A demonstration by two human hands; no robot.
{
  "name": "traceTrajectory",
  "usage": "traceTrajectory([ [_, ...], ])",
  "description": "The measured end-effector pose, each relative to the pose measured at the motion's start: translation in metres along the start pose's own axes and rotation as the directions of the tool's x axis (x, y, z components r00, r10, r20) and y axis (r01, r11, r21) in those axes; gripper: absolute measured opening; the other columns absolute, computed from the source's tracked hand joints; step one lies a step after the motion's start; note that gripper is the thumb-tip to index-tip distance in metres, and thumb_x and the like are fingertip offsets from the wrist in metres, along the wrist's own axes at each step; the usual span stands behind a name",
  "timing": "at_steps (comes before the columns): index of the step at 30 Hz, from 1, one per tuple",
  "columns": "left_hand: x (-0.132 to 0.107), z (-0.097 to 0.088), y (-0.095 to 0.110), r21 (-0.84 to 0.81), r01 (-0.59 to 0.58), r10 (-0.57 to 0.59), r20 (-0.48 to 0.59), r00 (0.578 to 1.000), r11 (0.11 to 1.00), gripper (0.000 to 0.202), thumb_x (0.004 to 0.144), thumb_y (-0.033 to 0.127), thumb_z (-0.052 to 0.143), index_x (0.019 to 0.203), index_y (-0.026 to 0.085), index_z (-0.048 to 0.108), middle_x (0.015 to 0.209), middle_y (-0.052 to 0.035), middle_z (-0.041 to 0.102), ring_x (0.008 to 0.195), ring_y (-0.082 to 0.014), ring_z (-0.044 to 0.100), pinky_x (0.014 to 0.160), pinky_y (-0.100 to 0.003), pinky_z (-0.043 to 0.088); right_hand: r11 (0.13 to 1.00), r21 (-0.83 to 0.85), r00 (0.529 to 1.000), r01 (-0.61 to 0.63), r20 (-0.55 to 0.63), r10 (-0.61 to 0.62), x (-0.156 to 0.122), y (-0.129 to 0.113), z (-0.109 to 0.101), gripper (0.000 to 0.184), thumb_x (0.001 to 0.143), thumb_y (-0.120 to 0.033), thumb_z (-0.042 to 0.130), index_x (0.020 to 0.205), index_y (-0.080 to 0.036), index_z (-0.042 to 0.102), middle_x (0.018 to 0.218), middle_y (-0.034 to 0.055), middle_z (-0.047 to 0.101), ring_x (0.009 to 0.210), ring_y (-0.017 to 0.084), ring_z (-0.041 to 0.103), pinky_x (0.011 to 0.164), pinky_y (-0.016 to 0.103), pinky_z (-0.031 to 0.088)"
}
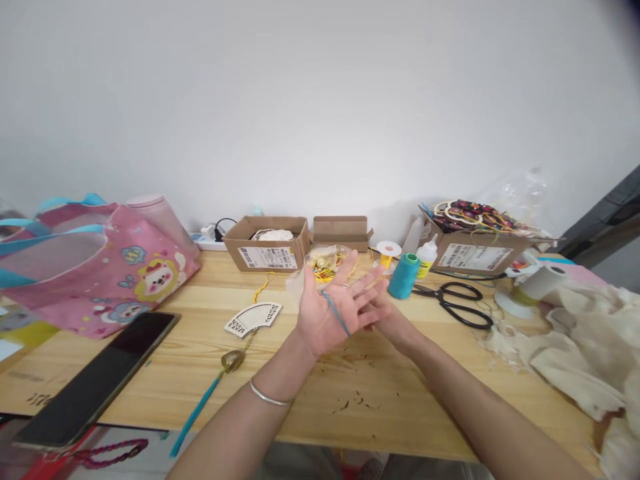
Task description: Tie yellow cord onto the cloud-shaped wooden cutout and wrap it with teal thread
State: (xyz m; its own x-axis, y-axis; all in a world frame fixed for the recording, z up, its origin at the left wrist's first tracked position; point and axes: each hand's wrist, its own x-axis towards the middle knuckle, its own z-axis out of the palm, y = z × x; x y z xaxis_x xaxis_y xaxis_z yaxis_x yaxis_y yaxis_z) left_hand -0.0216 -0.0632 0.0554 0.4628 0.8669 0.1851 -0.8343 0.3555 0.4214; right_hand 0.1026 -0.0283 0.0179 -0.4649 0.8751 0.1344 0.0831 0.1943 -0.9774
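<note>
My left hand point(323, 321) is held over the middle of the table, palm up and fingers spread. A band of blue thread point(337, 313) runs across its palm. Behind it and to the right is my right hand point(395, 328), close against the left hand's fingers, which cover most of its own. Left of my hands lies a fan-shaped wooden pendant point(253, 319) with yellow cord, a gold bell-like cap point(233, 361) and a blue tassel point(196, 415). A teal thread spool point(404, 276) stands just beyond my right hand.
Black scissors point(453, 302), a glue bottle point(426, 259) and a yellow thread spool point(387, 256) are on the right, near cream cloth point(575, 353). Cardboard boxes point(267, 257) line the wall. A phone point(100, 380) and pink bag point(120, 267) occupy the left.
</note>
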Motion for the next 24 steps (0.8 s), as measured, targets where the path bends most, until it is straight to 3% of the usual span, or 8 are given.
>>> traceTrajectory([
  [4, 0.005, -0.001, 0.002, 0.013, -0.128, 0.128, -0.09, 0.988, 0.992, 0.064, 0.077, 0.062, 0.019, 0.131, 0.028, 0.025, 0.133, -0.0101, 0.034, 0.121, -0.0247, 0.033, 0.097, -0.042, 0.021, 0.997, 0.039, 0.972, 0.073, -0.227, -0.062, 0.006, -0.009, -0.006, 0.021, 0.076, -0.031, 0.044, 0.086, -0.017, 0.056, 0.066, -0.0003, 0.055, 0.053, 0.009, 0.046, 0.047, 0.021, 0.037],
  [7, 0.006, -0.001, 0.003, 0.051, -0.19, 0.196, -0.135, 0.971, 0.98, 0.054, 0.082, 0.053, 0.021, 0.131, 0.03, 0.024, 0.132, -0.0082, 0.036, 0.119, -0.022, 0.036, 0.096, -0.038, 0.025, 0.966, -0.138, 0.901, 0.218, -0.351, -0.254, 0.0, -0.018, -0.004, 0.017, 0.077, -0.03, 0.046, 0.082, -0.018, 0.056, 0.07, 0.001, 0.054, 0.058, 0.01, 0.046, 0.052, 0.022, 0.038],
  [10, 0.006, 0.001, 0.002, 0.093, -0.197, 0.21, -0.163, 0.964, 0.976, 0.049, 0.085, 0.046, 0.021, 0.131, 0.03, 0.023, 0.13, -0.0086, 0.039, 0.117, -0.0201, 0.039, 0.094, -0.036, 0.027, 0.855, -0.396, 0.862, 0.337, -0.235, -0.448, -0.009, -0.023, 0.005, 0.01, 0.076, -0.026, 0.05, 0.077, -0.019, 0.058, 0.07, 0.0016, 0.053, 0.063, 0.012, 0.046, 0.055, 0.024, 0.039],
  [14, 0.005, 0.002, 0.001, 0.113, -0.21, 0.227, -0.169, 0.959, 0.971, 0.05, 0.085, 0.045, 0.021, 0.132, 0.027, 0.021, 0.128, -0.01, 0.042, 0.116, -0.0192, 0.04, 0.095, -0.035, 0.027, 0.757, -0.503, 0.855, 0.418, -0.063, -0.514, -0.015, -0.022, 0.014, 0.01, 0.077, -0.025, 0.05, 0.079, -0.02, 0.058, 0.079, 0.0032, 0.055, 0.068, 0.012, 0.05, 0.055, 0.023, 0.04],
  [17, 0.005, 0.004, 0.001, 0.13, -0.227, 0.247, -0.164, 0.955, 0.965, 0.051, 0.085, 0.046, 0.019, 0.133, 0.028, 0.018, 0.128, -0.0089, 0.041, 0.116, -0.0188, 0.039, 0.096, -0.035, 0.025, 0.669, -0.64, 0.816, 0.378, -0.112, -0.567, -0.015, -0.024, 0.012, 0.01, 0.076, -0.028, 0.052, 0.075, -0.02, 0.059, 0.081, 0.0037, 0.055, 0.076, 0.015, 0.05, 0.065, 0.029, 0.04],
  [21, 0.002, 0.008, -0.002, 0.184, -0.209, 0.233, -0.119, 0.965, 0.961, 0.058, 0.082, 0.054, 0.017, 0.133, 0.028, 0.016, 0.125, -0.009, 0.045, 0.116, -0.0196, 0.04, 0.098, -0.037, 0.021, 0.549, -0.777, 0.704, 0.307, -0.202, -0.681, -0.016, -0.032, 0.011, 0.013, 0.07, -0.033, 0.059, 0.076, -0.022, 0.062, 0.092, 0.006, 0.053, 0.092, 0.023, 0.045, 0.082, 0.041, 0.031],
  [24, -0.001, 0.009, -0.008, 0.217, -0.171, 0.193, -0.085, 0.978, 0.961, 0.066, 0.078, 0.061, 0.016, 0.134, 0.026, 0.014, 0.125, -0.0094, 0.046, 0.116, -0.0214, 0.039, 0.099, -0.039, 0.018, 0.496, -0.8, 0.696, 0.338, -0.142, -0.703, -0.02, -0.036, 0.017, 0.013, 0.067, -0.034, 0.06, 0.074, -0.024, 0.064, 0.086, 0.0051, 0.054, 0.085, 0.022, 0.044, 0.077, 0.04, 0.031],
])
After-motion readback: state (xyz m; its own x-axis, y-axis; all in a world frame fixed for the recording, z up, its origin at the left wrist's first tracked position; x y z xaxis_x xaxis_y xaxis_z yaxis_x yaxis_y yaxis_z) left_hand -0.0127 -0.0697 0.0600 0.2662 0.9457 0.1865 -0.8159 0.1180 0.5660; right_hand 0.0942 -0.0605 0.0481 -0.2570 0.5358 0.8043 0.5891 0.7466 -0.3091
